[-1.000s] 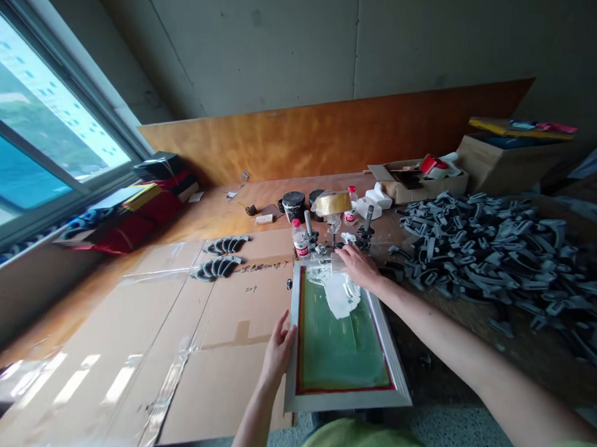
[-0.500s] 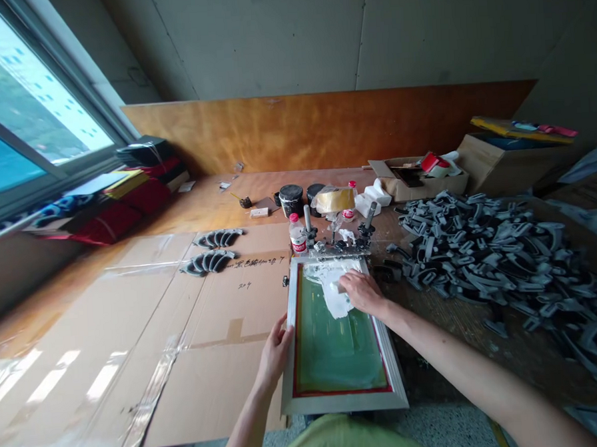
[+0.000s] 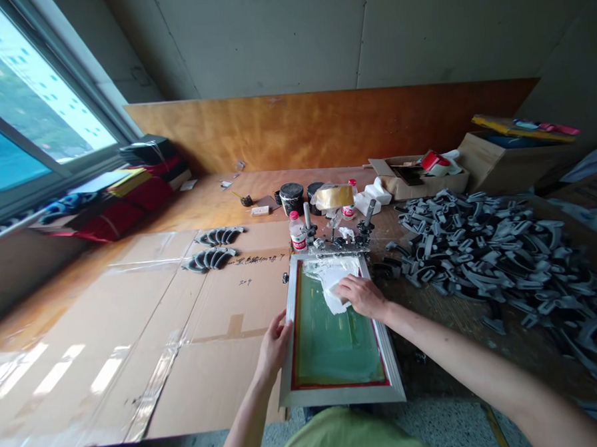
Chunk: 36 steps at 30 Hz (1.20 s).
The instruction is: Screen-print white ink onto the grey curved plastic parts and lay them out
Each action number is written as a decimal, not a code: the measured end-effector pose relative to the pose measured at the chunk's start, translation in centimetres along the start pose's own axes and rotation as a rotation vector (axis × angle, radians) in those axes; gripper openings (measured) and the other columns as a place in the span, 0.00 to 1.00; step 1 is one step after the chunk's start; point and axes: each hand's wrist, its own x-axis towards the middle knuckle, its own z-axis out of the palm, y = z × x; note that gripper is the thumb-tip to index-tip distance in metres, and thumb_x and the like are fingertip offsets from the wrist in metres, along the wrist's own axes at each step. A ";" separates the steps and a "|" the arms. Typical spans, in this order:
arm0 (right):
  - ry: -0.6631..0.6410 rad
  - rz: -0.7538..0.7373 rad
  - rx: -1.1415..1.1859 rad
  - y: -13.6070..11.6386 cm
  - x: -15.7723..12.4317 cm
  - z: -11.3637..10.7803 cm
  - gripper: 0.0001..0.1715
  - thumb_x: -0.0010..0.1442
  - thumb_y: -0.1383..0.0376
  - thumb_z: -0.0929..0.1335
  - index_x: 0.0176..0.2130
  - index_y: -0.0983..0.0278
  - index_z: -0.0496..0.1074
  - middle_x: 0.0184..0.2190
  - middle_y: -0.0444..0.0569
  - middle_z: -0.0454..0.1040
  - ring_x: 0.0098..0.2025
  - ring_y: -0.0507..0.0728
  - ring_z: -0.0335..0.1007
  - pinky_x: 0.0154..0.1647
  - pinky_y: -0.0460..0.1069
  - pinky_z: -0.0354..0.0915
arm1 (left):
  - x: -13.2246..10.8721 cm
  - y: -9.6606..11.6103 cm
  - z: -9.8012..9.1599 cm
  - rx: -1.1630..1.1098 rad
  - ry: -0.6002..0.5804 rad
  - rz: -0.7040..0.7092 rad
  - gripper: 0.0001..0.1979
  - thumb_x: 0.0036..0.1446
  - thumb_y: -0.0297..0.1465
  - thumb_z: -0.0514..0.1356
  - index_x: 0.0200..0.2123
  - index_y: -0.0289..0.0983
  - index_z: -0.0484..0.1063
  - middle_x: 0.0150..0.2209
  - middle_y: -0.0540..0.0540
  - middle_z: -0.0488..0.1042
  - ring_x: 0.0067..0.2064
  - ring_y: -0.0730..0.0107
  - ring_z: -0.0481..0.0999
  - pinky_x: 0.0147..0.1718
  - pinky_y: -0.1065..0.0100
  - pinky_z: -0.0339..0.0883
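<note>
A silk-screen frame with a silver metal rim and a green mesh lies in front of me. White ink is spread over the upper part of the mesh. My right hand is closed round a small pale squeegee, mostly hidden by the fingers, at the ink's lower right. My left hand grips the frame's left rim, its fingers partly out of sight. A metal clamp with two upright posts holds the frame's far end.
Grey-black curved plastic parts are heaped at the right. Several similar curved parts stand in two rows on the cardboard at the left. A red-capped bottle, black tubs and an open carton stand behind.
My right hand has moved slightly towards me over the ink with the squeegee, its fingers now covering more of it. My left hand stays on the frame's rim.
</note>
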 end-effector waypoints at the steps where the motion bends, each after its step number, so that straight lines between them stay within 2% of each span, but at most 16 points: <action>1: -0.001 -0.020 -0.006 -0.3 -0.8 0.4 0.14 0.60 0.77 0.63 0.37 0.64 0.75 0.36 0.51 0.75 0.41 0.57 0.67 0.37 0.48 0.61 | -0.1 0.2 0.0 -0.005 0.001 -0.004 0.43 0.46 0.57 0.61 0.59 0.36 0.66 0.29 0.49 0.77 0.29 0.66 0.75 0.28 0.69 0.67; 5: -0.013 -0.054 0.076 -0.1 -2.0 -0.1 0.14 0.62 0.74 0.64 0.43 0.61 0.75 0.38 0.49 0.76 0.41 0.55 0.69 0.38 0.47 0.64 | -0.7 1.2 0.1 -0.018 0.019 -0.022 0.43 0.44 0.57 0.63 0.58 0.35 0.67 0.29 0.48 0.78 0.30 0.66 0.75 0.27 0.69 0.67; 7: -0.002 0.009 0.123 1.0 -0.2 -1.2 0.16 0.62 0.70 0.68 0.49 0.58 0.74 0.40 0.47 0.76 0.41 0.55 0.71 0.39 0.46 0.64 | -1.3 2.2 0.1 -0.029 0.025 -0.031 0.42 0.44 0.55 0.64 0.57 0.35 0.68 0.29 0.48 0.78 0.30 0.65 0.76 0.28 0.70 0.67; 11: -0.050 0.222 0.107 3.5 5.9 -3.4 0.37 0.57 0.62 0.74 0.62 0.46 0.63 0.40 0.44 0.75 0.38 0.56 0.73 0.38 0.47 0.64 | -2.8 5.6 -0.5 -0.071 -0.022 -0.040 0.43 0.44 0.53 0.66 0.61 0.38 0.65 0.29 0.49 0.78 0.30 0.65 0.76 0.28 0.69 0.68; 14: -0.010 0.357 0.030 5.8 8.1 -5.3 0.40 0.57 0.58 0.73 0.64 0.47 0.60 0.41 0.47 0.74 0.38 0.58 0.73 0.38 0.49 0.64 | -3.5 9.0 -1.3 -0.087 -0.047 -0.008 0.35 0.47 0.52 0.65 0.55 0.39 0.72 0.34 0.48 0.79 0.33 0.64 0.77 0.28 0.69 0.68; 17: 0.220 0.485 0.036 8.4 6.2 -6.5 0.28 0.63 0.58 0.67 0.62 0.53 0.65 0.47 0.50 0.73 0.43 0.59 0.72 0.41 0.50 0.64 | -3.0 12.3 -1.7 -0.096 0.000 0.114 0.26 0.48 0.52 0.63 0.42 0.37 0.79 0.39 0.46 0.79 0.37 0.62 0.76 0.32 0.69 0.69; 19: 0.293 0.605 0.088 9.6 3.3 -6.1 0.18 0.65 0.62 0.64 0.53 0.59 0.72 0.44 0.51 0.75 0.42 0.59 0.71 0.40 0.50 0.64 | -2.2 14.5 -1.3 -0.190 0.000 0.254 0.26 0.47 0.53 0.64 0.40 0.37 0.78 0.42 0.45 0.78 0.40 0.61 0.76 0.36 0.67 0.70; 22: 0.169 0.690 0.223 9.1 -1.4 -2.9 0.09 0.62 0.64 0.65 0.38 0.63 0.76 0.34 0.49 0.77 0.36 0.58 0.71 0.38 0.50 0.64 | -0.5 17.7 -0.3 -0.314 -0.012 0.370 0.23 0.46 0.49 0.65 0.40 0.38 0.76 0.40 0.45 0.78 0.37 0.63 0.76 0.35 0.65 0.71; 24: 0.084 0.610 0.307 7.4 -3.5 -0.1 0.07 0.59 0.63 0.69 0.38 0.63 0.75 0.34 0.48 0.77 0.38 0.57 0.72 0.39 0.49 0.65 | 0.5 19.5 0.1 -0.314 0.004 0.362 0.21 0.49 0.48 0.63 0.35 0.37 0.74 0.34 0.45 0.78 0.33 0.67 0.75 0.31 0.66 0.70; 26: 0.054 0.479 0.342 5.6 -4.3 2.2 0.11 0.57 0.65 0.71 0.42 0.62 0.74 0.40 0.48 0.77 0.44 0.57 0.71 0.45 0.50 0.65 | 1.1 20.5 0.4 -0.308 0.019 0.363 0.22 0.52 0.51 0.60 0.32 0.36 0.71 0.31 0.45 0.77 0.31 0.69 0.74 0.29 0.68 0.69; 28: 0.037 0.402 0.339 4.1 -4.2 3.2 0.14 0.55 0.69 0.73 0.43 0.62 0.73 0.43 0.49 0.75 0.48 0.58 0.69 0.50 0.52 0.63 | 1.1 20.0 0.8 -0.340 0.070 0.387 0.23 0.53 0.52 0.59 0.36 0.37 0.70 0.32 0.47 0.77 0.30 0.71 0.74 0.29 0.69 0.69; 30: 0.037 0.412 0.320 2.7 -3.7 3.0 0.10 0.55 0.71 0.72 0.39 0.63 0.73 0.41 0.49 0.74 0.47 0.58 0.68 0.50 0.53 0.63 | 0.1 17.8 1.8 -0.349 0.096 0.314 0.25 0.52 0.53 0.59 0.41 0.38 0.69 0.32 0.48 0.77 0.29 0.73 0.73 0.28 0.71 0.69; 32: 0.072 0.422 0.311 0.4 -3.5 2.2 0.06 0.56 0.71 0.72 0.37 0.64 0.72 0.39 0.49 0.73 0.44 0.57 0.68 0.47 0.52 0.64 | -1.6 14.1 3.6 -0.289 -0.021 0.090 0.29 0.51 0.55 0.60 0.45 0.37 0.70 0.32 0.47 0.77 0.28 0.71 0.74 0.25 0.70 0.69; 33: 0.098 0.396 0.302 -1.1 -3.5 1.9 0.05 0.58 0.70 0.71 0.36 0.64 0.72 0.38 0.49 0.73 0.43 0.57 0.68 0.46 0.52 0.65 | -2.6 12.0 4.7 -0.221 -0.149 -0.075 0.32 0.50 0.57 0.60 0.45 0.36 0.70 0.32 0.44 0.78 0.28 0.67 0.76 0.24 0.68 0.69; 34: 0.121 0.341 0.290 -2.8 -3.6 1.7 0.03 0.59 0.69 0.71 0.37 0.64 0.72 0.38 0.49 0.72 0.43 0.58 0.67 0.45 0.52 0.65 | -3.6 9.9 5.8 -0.194 -0.238 -0.215 0.34 0.50 0.58 0.59 0.47 0.36 0.70 0.36 0.41 0.79 0.32 0.63 0.78 0.24 0.67 0.70; 36: 0.123 0.143 0.276 -5.8 -4.0 1.9 0.03 0.61 0.65 0.69 0.37 0.63 0.73 0.36 0.48 0.72 0.42 0.58 0.67 0.47 0.53 0.64 | -5.1 6.3 7.3 -0.225 -0.286 -0.335 0.33 0.50 0.60 0.56 0.44 0.38 0.71 0.37 0.40 0.79 0.37 0.58 0.79 0.26 0.65 0.72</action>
